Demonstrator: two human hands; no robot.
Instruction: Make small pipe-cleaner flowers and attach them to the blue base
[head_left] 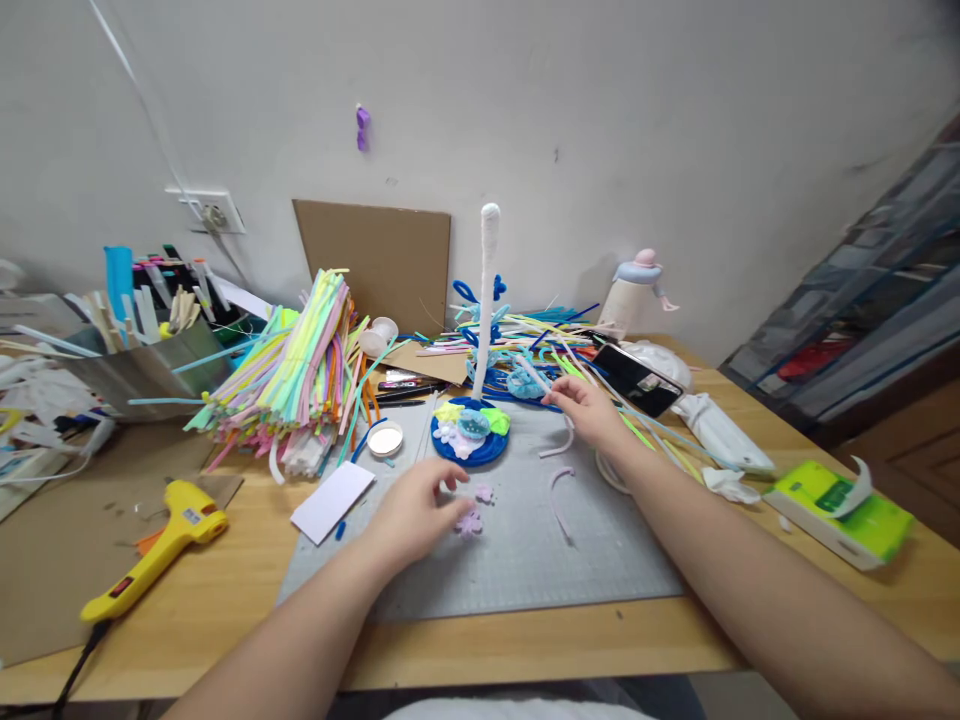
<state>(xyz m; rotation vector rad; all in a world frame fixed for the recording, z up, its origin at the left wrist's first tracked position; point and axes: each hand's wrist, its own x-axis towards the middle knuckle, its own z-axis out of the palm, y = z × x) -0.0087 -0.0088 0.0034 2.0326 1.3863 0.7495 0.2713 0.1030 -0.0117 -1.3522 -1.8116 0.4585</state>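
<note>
My left hand (420,508) hovers over the grey cutting mat (630,555), thumb and fingers apart with nothing between them. Small lilac flower pieces (469,522) lie beside its fingertips. In a pinch, my right hand (589,412) holds a pale lilac pipe cleaner (534,376), its far end pointing back and left. Curved lilac pipe cleaner lengths (559,508) rest on the mat below that hand. Between the hands and farther back is a round blue base (487,455) with yellow, green, white and light blue decorations. A white wrapped stick (487,290) rises upright behind them.
A yellow glue gun (169,545) lies at left, near a white card (334,502) and a big pipe cleaner bundle (300,370). Loose pipe cleaners (540,330) spread at the back. On the right are a phone (637,378) and a green tissue pack (840,510).
</note>
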